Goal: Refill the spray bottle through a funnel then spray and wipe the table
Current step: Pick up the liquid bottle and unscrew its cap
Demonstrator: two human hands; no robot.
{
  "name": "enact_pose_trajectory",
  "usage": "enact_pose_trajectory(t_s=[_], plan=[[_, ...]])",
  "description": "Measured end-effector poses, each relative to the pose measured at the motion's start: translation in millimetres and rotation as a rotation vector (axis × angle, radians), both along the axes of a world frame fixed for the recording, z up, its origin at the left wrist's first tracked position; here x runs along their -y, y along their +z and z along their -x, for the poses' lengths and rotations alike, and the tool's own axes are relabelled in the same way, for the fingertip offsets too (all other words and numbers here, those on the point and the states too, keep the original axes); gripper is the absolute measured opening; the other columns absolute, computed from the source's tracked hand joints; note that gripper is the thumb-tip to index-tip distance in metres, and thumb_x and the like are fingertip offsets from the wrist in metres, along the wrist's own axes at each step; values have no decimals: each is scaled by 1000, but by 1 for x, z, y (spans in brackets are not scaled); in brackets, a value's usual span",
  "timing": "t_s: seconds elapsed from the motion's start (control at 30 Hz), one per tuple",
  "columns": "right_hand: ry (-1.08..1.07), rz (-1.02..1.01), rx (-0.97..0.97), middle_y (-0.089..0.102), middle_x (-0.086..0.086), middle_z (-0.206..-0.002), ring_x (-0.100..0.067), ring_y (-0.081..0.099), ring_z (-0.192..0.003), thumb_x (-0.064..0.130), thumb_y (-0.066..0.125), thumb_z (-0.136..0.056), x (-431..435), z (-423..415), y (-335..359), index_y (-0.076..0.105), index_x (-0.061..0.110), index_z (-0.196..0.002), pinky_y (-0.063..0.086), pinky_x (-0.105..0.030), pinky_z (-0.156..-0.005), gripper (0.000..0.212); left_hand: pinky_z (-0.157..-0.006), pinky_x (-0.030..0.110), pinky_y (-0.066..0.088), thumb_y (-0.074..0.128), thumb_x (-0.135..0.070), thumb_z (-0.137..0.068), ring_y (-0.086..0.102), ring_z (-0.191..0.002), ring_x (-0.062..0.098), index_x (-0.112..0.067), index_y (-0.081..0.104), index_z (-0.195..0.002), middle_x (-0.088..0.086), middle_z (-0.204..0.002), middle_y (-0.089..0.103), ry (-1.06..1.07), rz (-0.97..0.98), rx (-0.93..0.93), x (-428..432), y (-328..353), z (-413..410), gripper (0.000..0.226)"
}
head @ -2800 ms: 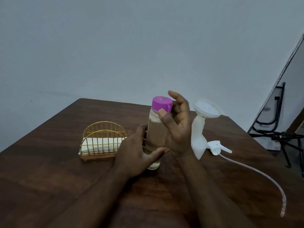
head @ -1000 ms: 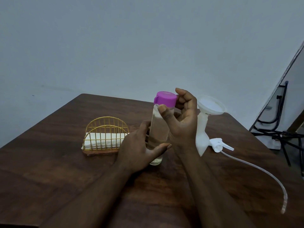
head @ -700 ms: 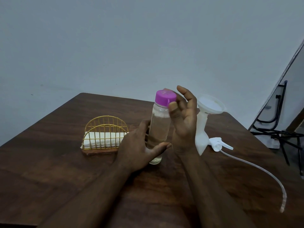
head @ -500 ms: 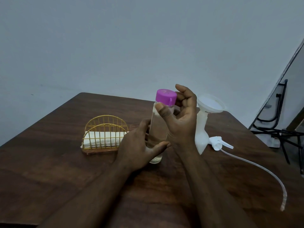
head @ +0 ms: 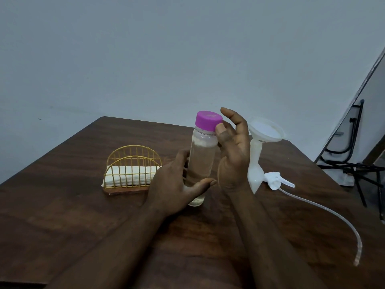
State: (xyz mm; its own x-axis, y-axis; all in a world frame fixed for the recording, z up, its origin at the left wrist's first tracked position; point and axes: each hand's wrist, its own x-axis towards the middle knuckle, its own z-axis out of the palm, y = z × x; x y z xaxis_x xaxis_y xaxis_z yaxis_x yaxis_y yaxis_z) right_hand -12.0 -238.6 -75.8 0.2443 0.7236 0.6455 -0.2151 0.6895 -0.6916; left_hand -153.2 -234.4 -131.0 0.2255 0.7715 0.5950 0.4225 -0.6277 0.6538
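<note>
Left hand (head: 173, 188) grips bottle (head: 201, 159) steady on tabletop (head: 62, 205); right hand (head: 233, 159) spread, thumb touching purple cap (head: 208, 119), apparently to unscrew.

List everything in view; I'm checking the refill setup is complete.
table: 1, dark brown, under everything
clear bottle: 1, holds clear liquid, table centre
cap: 1, purple, on the clear bottle
spray bottle: 1, white, right of the clear bottle
funnel: 1, white, in the spray bottle's neck
spray head: 1, white, right of the spray bottle
tube: 1, clear, trailing from the spray head
wire holder: 1, gold, left of centre
folded cloths: count unclear, white, inside the wire holder
metal frame: 1, black, beyond the table, far right
left hand: 1, grips the clear bottle
right hand: 1, thumb touches the cap
</note>
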Motion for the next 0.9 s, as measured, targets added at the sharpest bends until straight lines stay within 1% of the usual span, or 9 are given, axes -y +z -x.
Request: enact_pose_trajectory(t_s=[0.07, 0.17, 0.27, 0.37, 0.47, 0.57, 0.67, 0.8, 0.9], plan=[[3, 26, 16, 74, -4, -108, -11, 69, -100, 17, 65, -97, 2, 2, 2, 48, 3, -142, 53, -26, -87, 51, -74, 32, 62, 64, -87, -70, 68, -92, -2, -39, 44, -131, -17, -112, 70, -3, 2, 0, 0, 0, 0, 80], [-46, 36, 61, 70, -11, -118, -20, 70, -105, 30, 80, -82, 3, 6, 7, 51, 13, -139, 55, -33, -88, 66, -72, 31, 62, 65, -85, -70, 69, -88, -4, -39, 44, -131, -18, -108, 71, -9, 6, 0, 1, 1, 1, 79], [21, 32, -33, 72, -12, -111, -20, 71, -100, 24, 82, -81, 2, 4, 8, 56, 14, -137, 56, -35, -89, 62, -74, 34, 62, 67, -82, -71, 69, -90, -2, -37, 44, -132, -17, -110, 70, 1, 9, -13, 2, 1, 0, 79], [162, 23, -184, 75, -10, -112, -26, 68, -108, 18, 78, -85, 1, 4, 9, 55, 13, -140, 50, -45, -100, 59, -72, 35, 61, 70, -77, -72, 69, -88, -1, -36, 47, -128, -18, -106, 71, 17, -15, -8, 3, 1, -2, 73], [238, 19, -299, 73, -6, -109, -19, 67, -96, 15, 71, -95, 2, 1, 15, 50, 11, -147, 51, -40, -94, 57, -74, 38, 60, 72, -72, -72, 70, -90, 2, -33, 50, -126, -17, -105, 71, 19, 6, 3, 3, 1, -2, 70], [241, 25, -297, 72, -4, -111, -15, 69, -93, 12, 56, -102, 3, -3, 17, 49, 12, -150, 55, -33, -87, 48, -74, 39, 60, 73, -69, -74, 70, -91, 4, -29, 51, -125, -15, -105, 72, 19, 2, 0, 3, 2, -2, 68], [191, 74, -277, 70, -6, -114, -19, 66, -100, 14, 60, -98, 4, 0, 14, 55, 11, -144, 52, -35, -92, 47, -73, 39, 59, 72, -67, -76, 70, -91, 7, -27, 52, -123, -13, -105, 71, 31, -24, -1, 5, 2, 0, 65], [79, 185, -261, 73, -12, -120, -22, 72, -102, 26, 65, -94, -1, 0, 7, 61, 16, -133, 48, -39, -89, 41, -72, 41, 57, 70, -65, -78, 69, -91, 14, -24, 53, -117, -7, -102, 70, 96, -66, 22, 7, 2, 3, 59], [38, 258, -195, 76, -13, -119, -22, 75, -101, 33, 72, -90, -6, -2, -1, 61, 19, -122, 50, -36, -86, 37, -69, 36, 58, 68, -66, -79, 70, -85, 11, -26, 53, -117, -11, -99, 71, 158, -98, 70, 9, 4, 6, 58]])
